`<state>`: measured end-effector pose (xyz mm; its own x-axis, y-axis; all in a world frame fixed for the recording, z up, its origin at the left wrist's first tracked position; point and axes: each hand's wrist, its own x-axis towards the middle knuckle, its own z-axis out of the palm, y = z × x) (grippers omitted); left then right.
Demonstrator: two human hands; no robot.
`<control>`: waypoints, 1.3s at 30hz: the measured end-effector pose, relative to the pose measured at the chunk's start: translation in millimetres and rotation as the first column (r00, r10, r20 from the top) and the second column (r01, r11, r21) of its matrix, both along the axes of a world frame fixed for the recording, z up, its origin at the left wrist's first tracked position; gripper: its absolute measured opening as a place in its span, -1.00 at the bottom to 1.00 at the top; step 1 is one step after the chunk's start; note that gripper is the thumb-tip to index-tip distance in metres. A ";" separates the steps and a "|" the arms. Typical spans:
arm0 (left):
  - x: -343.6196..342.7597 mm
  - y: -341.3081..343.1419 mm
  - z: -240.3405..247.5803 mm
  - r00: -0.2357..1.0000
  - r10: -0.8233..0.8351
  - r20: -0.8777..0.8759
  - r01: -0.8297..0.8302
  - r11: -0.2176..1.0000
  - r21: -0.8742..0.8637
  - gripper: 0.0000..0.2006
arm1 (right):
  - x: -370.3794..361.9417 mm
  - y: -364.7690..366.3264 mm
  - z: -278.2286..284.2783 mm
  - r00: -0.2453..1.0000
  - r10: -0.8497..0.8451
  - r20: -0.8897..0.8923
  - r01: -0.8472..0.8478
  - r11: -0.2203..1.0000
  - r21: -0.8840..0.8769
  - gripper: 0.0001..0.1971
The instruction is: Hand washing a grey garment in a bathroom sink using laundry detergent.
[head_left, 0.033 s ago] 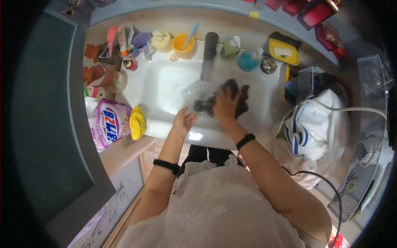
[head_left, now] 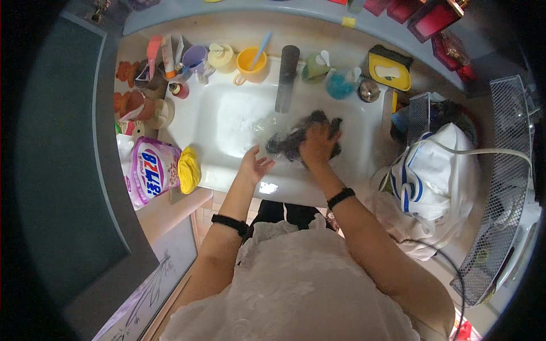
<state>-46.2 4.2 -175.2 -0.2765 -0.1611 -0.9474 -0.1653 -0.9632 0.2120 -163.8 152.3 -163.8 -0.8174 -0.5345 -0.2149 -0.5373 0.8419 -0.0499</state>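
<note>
White washbasin [head_left: 219, 125], head view: I have dark cloth [head_left: 287, 145] in its right half, long axis slanting near-left to far-right. Right hand [head_left: 318, 145] lies on it, grip hidden; left hand [head_left: 257, 165], empty, loosely curled, near its left end. Grey faucet [head_left: 288, 79] juts in beyond; pump bottle [head_left: 339, 85] behind.

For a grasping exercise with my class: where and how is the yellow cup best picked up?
Probably by its handle, coming from the front left with the left hand, which looks empty. The handle juts from the yellow cup toward the front left, while the light blue stick in it leans to the back right, off that path.
</note>
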 end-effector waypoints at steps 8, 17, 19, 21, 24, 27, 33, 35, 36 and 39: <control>-57.8 32.0 -27.2 0.821 -0.277 -0.499 0.430 0.875 0.222 -0.37 | -9.9 26.6 -61.8 0.788 -0.346 0.509 0.578 0.700 -0.419 -0.40; -52.1 18.0 -43.3 0.731 -0.211 -0.649 0.330 0.942 0.066 -0.70 | 35.3 -13.0 49.9 0.865 -0.099 0.491 0.399 0.731 -0.554 -0.57; -65.7 24.6 -8.5 0.840 -0.305 -0.450 0.328 0.944 -0.027 -0.85 | -0.9 -5.1 1.3 0.809 -0.364 0.462 0.569 0.683 -0.458 -0.56; -53.6 17.9 -8.5 0.811 -0.553 -0.190 0.429 0.784 -0.448 -0.86 | -26.7 7.6 -5.9 0.759 -0.424 0.494 0.602 0.747 -0.284 -0.49; -37.3 6.7 -8.9 0.636 -0.695 0.335 0.667 0.277 -0.692 -0.78 | -26.3 23.7 -21.9 0.878 -0.286 0.385 0.368 0.916 -0.160 -0.47; -33.8 0.9 2.8 0.331 -0.448 0.830 0.812 -0.313 -0.492 -0.47 | -18.7 21.9 -29.1 0.876 -0.361 0.320 0.430 0.885 -0.179 -0.35; -60.2 1.5 -1.4 -0.074 -0.325 0.943 0.562 -0.794 -0.230 0.15 | -19.8 -16.0 -38.2 0.976 0.126 0.178 -0.088 0.974 -0.207 -0.19; -71.6 2.1 -17.3 -0.217 -0.305 0.927 0.563 -0.815 -0.136 0.15 | -23.8 -19.2 -45.5 0.969 0.132 0.207 -0.101 0.983 -0.156 -0.21; -77.4 2.9 -21.5 -0.290 -0.293 0.911 0.558 -0.825 -0.088 0.14 | -25.0 -19.2 -48.7 0.965 0.134 0.224 -0.107 0.986 -0.130 -0.21; -98.4 -1.2 -33.0 -0.509 -0.294 0.809 0.518 -0.856 0.014 0.16 | -32.1 -22.1 -60.2 0.935 0.135 0.329 -0.122 0.991 -0.060 -0.19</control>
<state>-144.6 3.1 -208.2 -0.5946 -0.1844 -0.7826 -0.2686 0.9630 -0.0228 -195.9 130.2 -224.0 -0.6267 -0.6434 -0.4397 -0.5885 0.7606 -0.2741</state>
